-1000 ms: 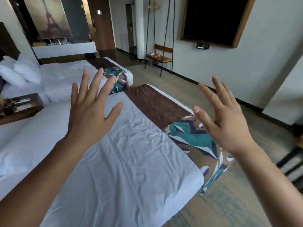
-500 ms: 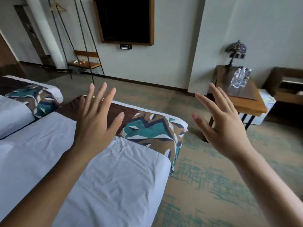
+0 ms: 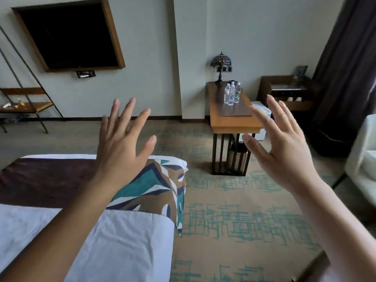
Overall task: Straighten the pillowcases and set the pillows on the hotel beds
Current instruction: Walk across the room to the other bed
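Head view: I've swung right, away from the beds, both hands raised and holding nothing.

My left hand (image 3: 120, 147) and right hand (image 3: 284, 151) hover with fingers spread, each grip open. A second ago pillows showed on the far bed; now only the near bed's foot (image 3: 122, 247) with its patterned runner (image 3: 154, 188) sits left. No pillow is in sight, so I judge I'm searching for one. Bottles (image 3: 231, 94) stand on the desk (image 3: 236, 119); their labels are too small to read.

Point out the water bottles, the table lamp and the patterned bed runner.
water bottles (image 3: 231, 95): head view, on the front bottle's body.
table lamp (image 3: 221, 60): head view, on its shade.
patterned bed runner (image 3: 151, 185): head view, on the teal patch.
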`<state>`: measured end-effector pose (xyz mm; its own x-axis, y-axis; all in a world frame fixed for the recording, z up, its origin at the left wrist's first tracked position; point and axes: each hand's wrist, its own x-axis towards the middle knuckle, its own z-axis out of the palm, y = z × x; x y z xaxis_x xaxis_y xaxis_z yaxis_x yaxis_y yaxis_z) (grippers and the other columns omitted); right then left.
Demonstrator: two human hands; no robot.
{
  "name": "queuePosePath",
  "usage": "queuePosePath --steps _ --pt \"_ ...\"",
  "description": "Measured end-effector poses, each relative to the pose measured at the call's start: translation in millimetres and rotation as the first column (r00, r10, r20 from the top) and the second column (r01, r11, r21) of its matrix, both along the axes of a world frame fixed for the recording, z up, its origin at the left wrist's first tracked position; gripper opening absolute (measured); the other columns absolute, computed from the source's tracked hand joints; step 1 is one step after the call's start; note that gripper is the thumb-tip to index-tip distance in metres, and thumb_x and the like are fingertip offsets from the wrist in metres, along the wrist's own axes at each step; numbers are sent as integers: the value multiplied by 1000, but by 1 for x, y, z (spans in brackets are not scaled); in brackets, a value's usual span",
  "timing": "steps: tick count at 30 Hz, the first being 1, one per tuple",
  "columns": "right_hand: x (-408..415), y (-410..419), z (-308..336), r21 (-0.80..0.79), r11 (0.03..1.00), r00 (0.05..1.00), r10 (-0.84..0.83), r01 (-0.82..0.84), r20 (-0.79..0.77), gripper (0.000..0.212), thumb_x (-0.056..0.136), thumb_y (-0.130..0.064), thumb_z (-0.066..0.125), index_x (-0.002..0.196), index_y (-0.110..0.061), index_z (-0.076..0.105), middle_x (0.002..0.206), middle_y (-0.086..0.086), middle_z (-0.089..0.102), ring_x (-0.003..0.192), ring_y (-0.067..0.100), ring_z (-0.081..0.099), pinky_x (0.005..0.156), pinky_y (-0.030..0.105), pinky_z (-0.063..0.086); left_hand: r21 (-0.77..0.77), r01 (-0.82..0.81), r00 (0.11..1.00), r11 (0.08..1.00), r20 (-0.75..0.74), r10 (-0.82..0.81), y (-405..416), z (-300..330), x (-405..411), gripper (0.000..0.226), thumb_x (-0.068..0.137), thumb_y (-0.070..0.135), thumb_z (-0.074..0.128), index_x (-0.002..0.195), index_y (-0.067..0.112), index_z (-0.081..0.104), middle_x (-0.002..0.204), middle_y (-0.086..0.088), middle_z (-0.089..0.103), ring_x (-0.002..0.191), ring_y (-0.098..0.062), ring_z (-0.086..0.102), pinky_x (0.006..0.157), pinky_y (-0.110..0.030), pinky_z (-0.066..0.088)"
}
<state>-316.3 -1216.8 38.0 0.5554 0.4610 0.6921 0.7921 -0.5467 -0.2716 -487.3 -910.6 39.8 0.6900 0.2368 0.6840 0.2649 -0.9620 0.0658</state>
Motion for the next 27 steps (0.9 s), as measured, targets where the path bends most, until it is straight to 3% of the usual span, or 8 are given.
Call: queuePosePath --steps 5,13,27 --pt "60 -20 -2 40 998 998 46 -48 46 58 102 -47 52 155 -27 42 169 1 23 159 23 11 126 50 20 -33 52 999 998 -7 -52 -7 -1 89 62 100 51 40 157 27 38 172 -2 16 161 -29 4 127 -56 10" --pt "142 -34 -14 -46 998 999 -35 37 26 60 102 -52 48 156 -28 39 171 2 20 159 24 8 125 54 21 -36 118 992 992 -41 -120 -11 -4 201 62 99 50 40 157 27 37 172 -2 15 161 -29 2 127 -57 10" --pt "336 37 -34 -133 966 975 -220 221 24 63 100 -56 46 157 -28 39 171 3 19 159 26 10 123 56 23 -42 195 981 980 -6 -195 95 -32 401 63 97 48 45 153 21 44 171 -7 20 160 -33 7 125 -58 11"
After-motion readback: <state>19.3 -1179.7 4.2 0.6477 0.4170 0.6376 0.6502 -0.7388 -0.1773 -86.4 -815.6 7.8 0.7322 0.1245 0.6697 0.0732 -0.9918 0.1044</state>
